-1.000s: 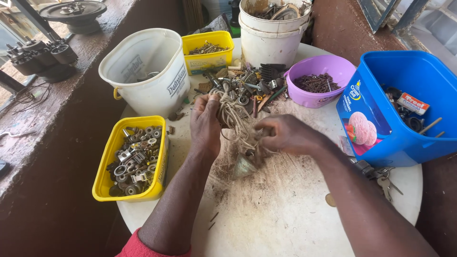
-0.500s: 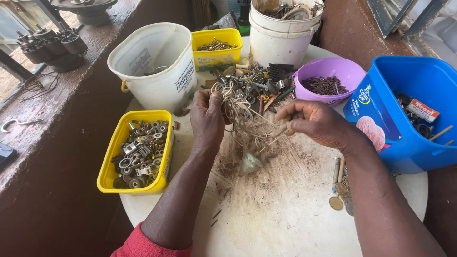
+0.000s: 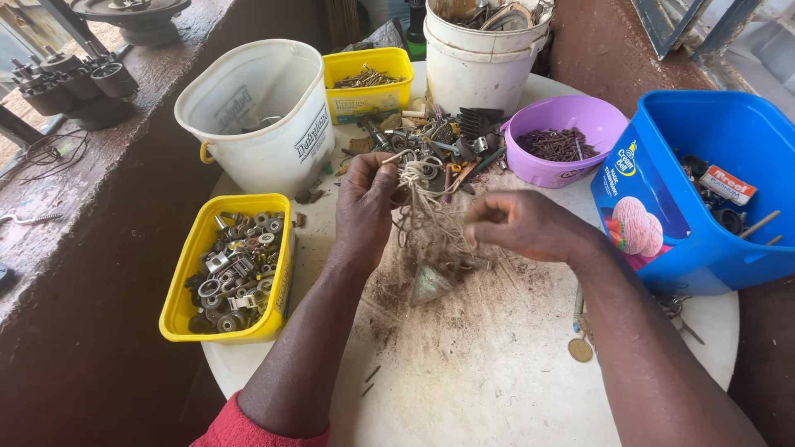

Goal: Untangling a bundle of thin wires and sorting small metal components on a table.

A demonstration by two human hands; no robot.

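Tangled tan string [image 3: 426, 219] hangs mid-table, pinched tight by the left hand [image 3: 364, 207]. The right hand [image 3: 522, 225] is closed on loose strands. A hard tug could scatter the scrap pile [image 3: 439, 145].

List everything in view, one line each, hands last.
tangle of twine: one, pale tan, table centre, held up by both hands
round table: one, white, dusty
yellow tub of nuts and bearings: one, left edge
white bucket: one, rear left
yellow tub of nails: one, behind
stacked white buckets: rear centre, scrap inside
purple bowl: one, dark nails inside
blue tub: one, right, odd parts inside
loose hardware pile: mixed, behind the twine
coin: one, brownish, right front
left hand: fingers pinching twine top
right hand: fingers pulling strands
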